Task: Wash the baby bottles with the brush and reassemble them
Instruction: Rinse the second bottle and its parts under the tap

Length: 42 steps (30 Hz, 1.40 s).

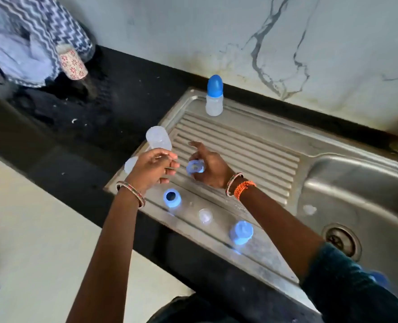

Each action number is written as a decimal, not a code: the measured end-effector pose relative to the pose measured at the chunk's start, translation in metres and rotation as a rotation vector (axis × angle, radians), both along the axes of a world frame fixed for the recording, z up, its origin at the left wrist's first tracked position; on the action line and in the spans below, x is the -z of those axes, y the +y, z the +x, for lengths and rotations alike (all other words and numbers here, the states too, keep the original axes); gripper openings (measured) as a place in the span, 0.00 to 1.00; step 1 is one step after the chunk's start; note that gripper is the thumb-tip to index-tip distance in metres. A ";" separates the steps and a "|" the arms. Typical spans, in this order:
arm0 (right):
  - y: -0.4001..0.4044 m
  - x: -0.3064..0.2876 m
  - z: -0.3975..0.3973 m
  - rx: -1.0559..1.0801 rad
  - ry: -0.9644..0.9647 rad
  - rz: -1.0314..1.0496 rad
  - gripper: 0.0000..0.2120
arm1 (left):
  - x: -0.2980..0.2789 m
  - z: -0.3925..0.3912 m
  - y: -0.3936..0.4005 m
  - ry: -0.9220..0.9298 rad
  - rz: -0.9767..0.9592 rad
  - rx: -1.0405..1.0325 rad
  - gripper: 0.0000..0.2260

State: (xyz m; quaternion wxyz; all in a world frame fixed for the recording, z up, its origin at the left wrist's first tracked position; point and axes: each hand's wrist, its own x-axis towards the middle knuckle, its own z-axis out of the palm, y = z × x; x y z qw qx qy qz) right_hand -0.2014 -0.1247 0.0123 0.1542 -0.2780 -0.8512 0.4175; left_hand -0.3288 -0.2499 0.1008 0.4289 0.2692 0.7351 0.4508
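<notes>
Over the ribbed steel drainboard (240, 145), the left hand (151, 169) grips an uncapped clear bottle body (158, 138), fingers curled round its lower end. The right hand (209, 169) pinches a blue collar with teat (195, 166), forefinger extended. One assembled bottle (214, 96) stands upright at the back; a blue ring (171, 198), a clear teat (205, 215) and a blue cap (241, 232) lie along the front edge. Judged light, wet and slippery; the soft teat deforms, so hold the rigid collar rim and bottle barrel.

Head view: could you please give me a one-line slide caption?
At the sink drainboard, left hand holds a clear bottle body, right hand a blue collar; one assembled baby bottle stands behind.
</notes>
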 end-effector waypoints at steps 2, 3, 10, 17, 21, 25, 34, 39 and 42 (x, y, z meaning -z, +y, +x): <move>-0.001 0.004 -0.011 -0.009 -0.018 0.007 0.37 | 0.004 -0.008 -0.002 -0.016 -0.012 0.005 0.09; -0.001 0.005 -0.015 -0.013 -0.032 0.022 0.37 | 0.005 -0.011 -0.001 -0.018 -0.012 0.004 0.10; 0.002 0.020 -0.022 -0.022 -0.137 0.070 0.39 | 0.008 -0.008 0.007 0.000 -0.017 0.033 0.09; 0.018 -0.005 0.026 0.088 -0.004 0.100 0.33 | 0.010 0.041 0.029 -0.062 -0.010 -0.010 0.11; 0.040 -0.014 0.128 0.265 0.058 0.124 0.15 | 0.020 0.098 0.062 -0.045 0.002 0.074 0.12; 0.066 0.031 0.262 0.723 -0.107 0.038 0.09 | 0.028 0.195 0.103 -0.102 0.024 0.326 0.13; 0.084 0.150 0.311 0.477 -0.641 -0.151 0.19 | 0.082 0.310 0.171 -0.080 -0.188 0.563 0.12; 0.097 0.136 0.323 0.684 -0.415 -0.285 0.15 | 0.096 0.325 0.176 -0.099 -0.225 0.465 0.11; 0.101 0.095 0.352 0.958 0.039 -0.503 0.09 | 0.103 0.340 0.180 -0.164 -0.207 0.413 0.13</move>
